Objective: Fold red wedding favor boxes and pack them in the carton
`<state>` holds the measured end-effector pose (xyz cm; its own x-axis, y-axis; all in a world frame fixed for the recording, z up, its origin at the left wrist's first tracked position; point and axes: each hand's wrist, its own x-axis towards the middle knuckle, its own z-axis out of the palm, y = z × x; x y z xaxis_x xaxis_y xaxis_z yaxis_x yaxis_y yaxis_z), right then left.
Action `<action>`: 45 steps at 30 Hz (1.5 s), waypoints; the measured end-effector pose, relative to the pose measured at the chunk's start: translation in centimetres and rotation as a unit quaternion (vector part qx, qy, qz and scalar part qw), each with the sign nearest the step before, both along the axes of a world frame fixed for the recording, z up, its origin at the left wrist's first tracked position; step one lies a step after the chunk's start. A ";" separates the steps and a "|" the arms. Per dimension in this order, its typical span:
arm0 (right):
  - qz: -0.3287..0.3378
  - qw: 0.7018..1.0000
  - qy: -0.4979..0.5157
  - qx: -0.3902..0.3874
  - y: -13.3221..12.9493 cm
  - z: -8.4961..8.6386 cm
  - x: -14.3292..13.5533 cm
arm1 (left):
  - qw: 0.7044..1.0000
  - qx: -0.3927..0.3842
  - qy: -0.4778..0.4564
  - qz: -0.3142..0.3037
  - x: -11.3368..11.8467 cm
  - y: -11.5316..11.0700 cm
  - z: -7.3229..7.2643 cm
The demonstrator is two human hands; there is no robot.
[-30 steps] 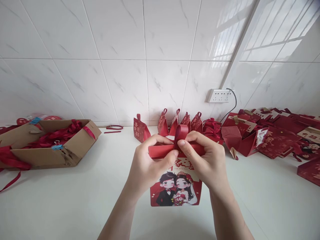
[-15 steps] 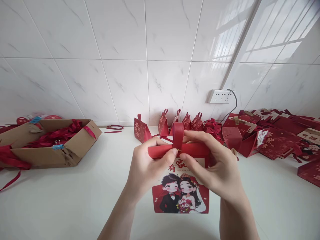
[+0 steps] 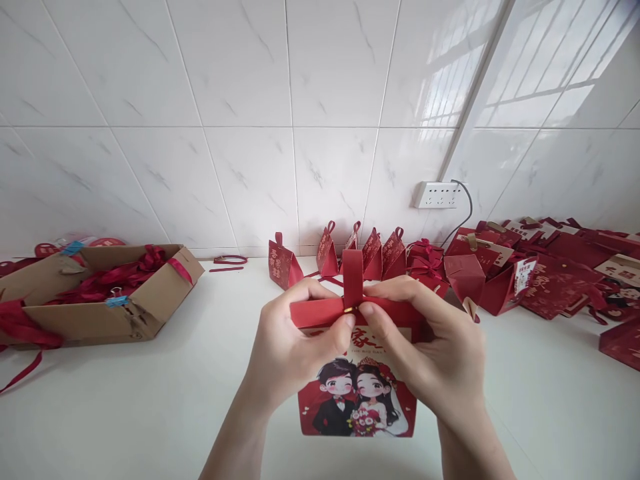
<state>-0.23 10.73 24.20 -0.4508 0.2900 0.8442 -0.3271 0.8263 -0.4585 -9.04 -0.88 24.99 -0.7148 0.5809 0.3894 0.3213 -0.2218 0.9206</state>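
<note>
Fingers of both hands pinch the top fold of the red gift box [image 3: 357, 373]: left hand [image 3: 295, 343] and right hand [image 3: 430, 353] meet thumb to thumb at the base of the upright red handle loop [image 3: 353, 277], where a small gold dot shows. I judge the closure wants even pressure from both sides, flaps kept level, loop kept centred and upright. Box stands near me, mid-counter on the white worktop [image 3: 125, 400]. Front shows a cartoon bride and groom under red characters, partly covered by my hands. Corners look crisp.
</note>
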 end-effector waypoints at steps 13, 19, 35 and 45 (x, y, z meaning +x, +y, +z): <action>0.092 0.984 -0.037 -0.149 0.2 -0.1 0.0 | 1.000 0.000 -0.013 -0.008 0.0 0.6 0.0; 0.197 0.950 -0.024 -0.241 0.0 -0.4 0.1 | 1.000 -0.016 -0.013 -0.013 -0.4 0.5 -0.2; 0.123 0.982 -0.104 -0.098 0.1 -1.1 -1.6 | 0.907 0.031 0.394 0.141 -0.6 1.9 -2.4; 0.081 0.943 -0.094 -0.309 4.3 -1.0 -2.2 | 0.962 0.053 0.255 0.083 -1.2 -0.3 -1.1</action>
